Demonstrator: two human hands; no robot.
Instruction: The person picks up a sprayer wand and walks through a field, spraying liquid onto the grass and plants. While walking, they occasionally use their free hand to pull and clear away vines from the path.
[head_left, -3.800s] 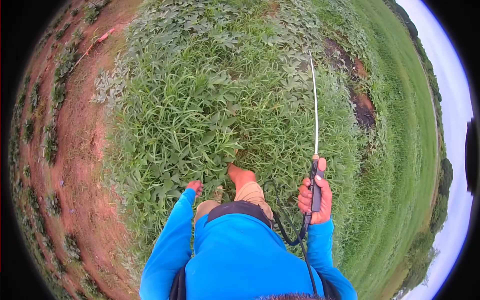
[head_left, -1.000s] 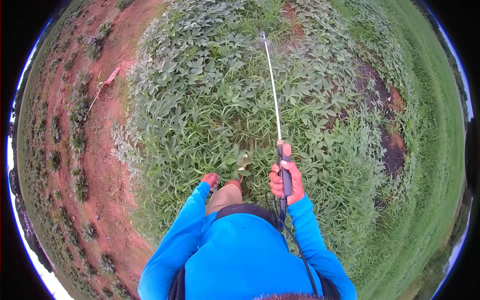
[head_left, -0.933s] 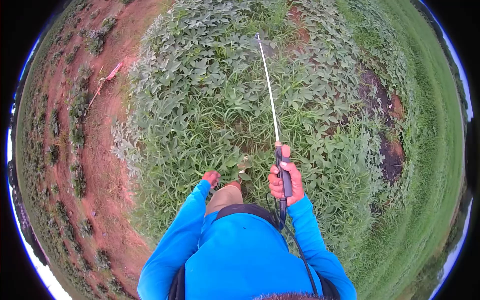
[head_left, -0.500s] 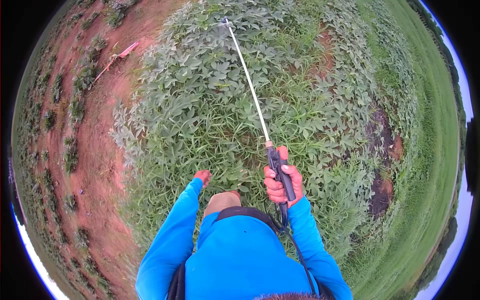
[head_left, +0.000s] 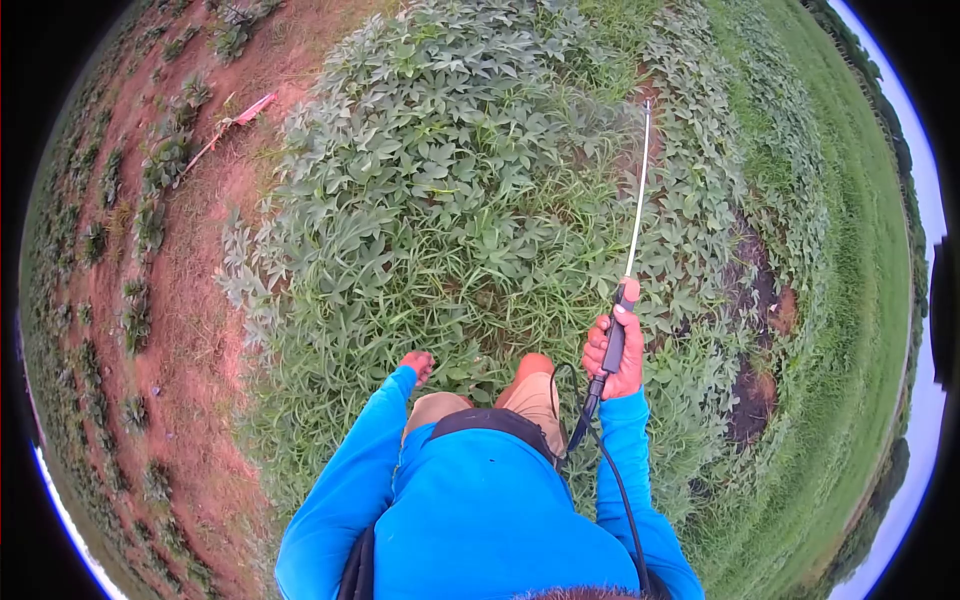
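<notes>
My right hand (head_left: 616, 350) is closed round the black handle of a spray wand (head_left: 639, 200), with the thumb on its upper side. The thin white lance points forward, its tip over the plants at the upper right, where a faint mist shows left of the tip. A black hose (head_left: 625, 490) runs from the handle back past my right arm. My left hand (head_left: 418, 366) hangs beside my left thigh, over the grass, with its fingers curled; whether anything is in them is too small to tell.
Leafy plants (head_left: 430, 150) mixed with tall grass surround my legs. Bare reddish soil (head_left: 200, 350) with rows of small plants lies to the left, where a pink strip (head_left: 254, 108) hangs on a stick. A dark patch of ground (head_left: 750, 400) is at the right, before a grassy field (head_left: 860, 300).
The wand's tip has swung from the upper middle to the right, and my right hand has moved right with it. My right knee has come into view. My left hand has shifted slightly.
</notes>
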